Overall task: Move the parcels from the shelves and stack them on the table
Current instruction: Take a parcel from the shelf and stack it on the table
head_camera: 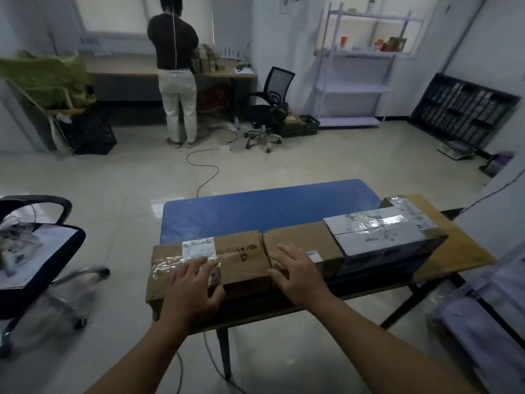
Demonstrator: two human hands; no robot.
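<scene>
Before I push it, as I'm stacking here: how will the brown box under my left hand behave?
The brown box looks stiff and low, so it likely slides flat without tipping. Glossy tape under your left hand may slip.

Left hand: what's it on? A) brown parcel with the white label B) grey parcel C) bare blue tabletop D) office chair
A: the left hand lies with fingers spread on top of the brown parcel with the white label.

blue table [255, 206], taped parcels [298, 245] atop
</scene>
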